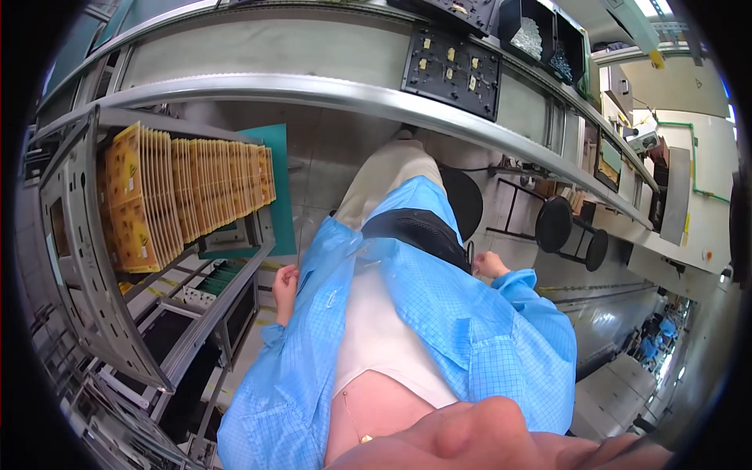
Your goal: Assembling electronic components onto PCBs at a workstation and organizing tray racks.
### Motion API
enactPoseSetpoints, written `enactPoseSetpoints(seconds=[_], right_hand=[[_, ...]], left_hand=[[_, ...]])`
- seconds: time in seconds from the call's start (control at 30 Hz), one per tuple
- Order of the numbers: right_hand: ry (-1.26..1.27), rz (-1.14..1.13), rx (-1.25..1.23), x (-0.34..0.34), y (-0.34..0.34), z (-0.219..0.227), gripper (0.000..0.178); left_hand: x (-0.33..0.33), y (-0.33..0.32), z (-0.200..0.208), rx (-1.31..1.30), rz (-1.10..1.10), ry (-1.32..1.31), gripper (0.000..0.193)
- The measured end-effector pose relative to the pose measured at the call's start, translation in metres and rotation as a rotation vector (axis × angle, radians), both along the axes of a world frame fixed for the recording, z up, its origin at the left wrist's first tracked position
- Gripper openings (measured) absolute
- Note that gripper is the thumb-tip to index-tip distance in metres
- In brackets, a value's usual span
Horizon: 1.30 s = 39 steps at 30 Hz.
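My left hand (285,291) hangs at my left side with its fingers loosely curled and nothing visible in them. It is nearest to a metal rack (222,307) that holds a row of upright yellow circuit-board panels (168,188). My right hand (490,265) is at my right hip, fingers curled in, with nothing visible in it. Beside it lies a black garment or pouch (415,233) at my waist. I wear a blue gridded smock (501,345), and both its sleeves reach toward the wrists.
A conveyor line with a metal rail (313,88) runs across ahead. On it sits a black fixture tray (452,72) with small yellowish parts; black bins (540,39) stand beyond. Round black stools (554,224) are at right. A green sheet (276,188) sits by the rack.
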State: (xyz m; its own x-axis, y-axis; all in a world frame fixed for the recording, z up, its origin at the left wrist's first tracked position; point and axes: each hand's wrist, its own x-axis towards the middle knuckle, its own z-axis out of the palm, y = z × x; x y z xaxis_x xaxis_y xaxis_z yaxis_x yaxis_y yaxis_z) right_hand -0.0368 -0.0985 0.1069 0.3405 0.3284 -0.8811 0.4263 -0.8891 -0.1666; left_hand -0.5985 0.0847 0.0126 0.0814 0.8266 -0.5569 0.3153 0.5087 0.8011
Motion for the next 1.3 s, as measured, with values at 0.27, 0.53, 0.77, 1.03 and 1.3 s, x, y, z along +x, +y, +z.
enactPoseSetpoints(seconds=[0.27, 0.53, 0.77, 1.03, 1.3], right_hand=[[-0.696, 0.173, 1.006, 0.078, 0.145, 0.051, 0.017], [-0.525, 0.333, 0.94, 0.158, 0.137, -0.016, 0.027], [-0.554, 0.434, 0.818, 0.175, 0.087, 0.079, 0.031], [-0.586, 0.334, 0.757, 0.246, 0.076, 0.136, 0.035], [-0.569, 0.372, 0.8, 0.253, 0.098, 0.14, 0.022]], left_hand=[[0.01, -0.032, -0.035, -0.17, -0.062, 0.452, 0.019], [0.106, -0.2, -0.104, -0.718, -0.649, 0.792, 0.03], [0.197, -0.216, -0.019, -0.736, -0.576, 0.628, 0.031], [0.28, -0.142, -0.026, -0.671, -0.354, 0.453, 0.03], [0.271, -0.072, -0.028, -0.592, -0.199, 0.267, 0.03]])
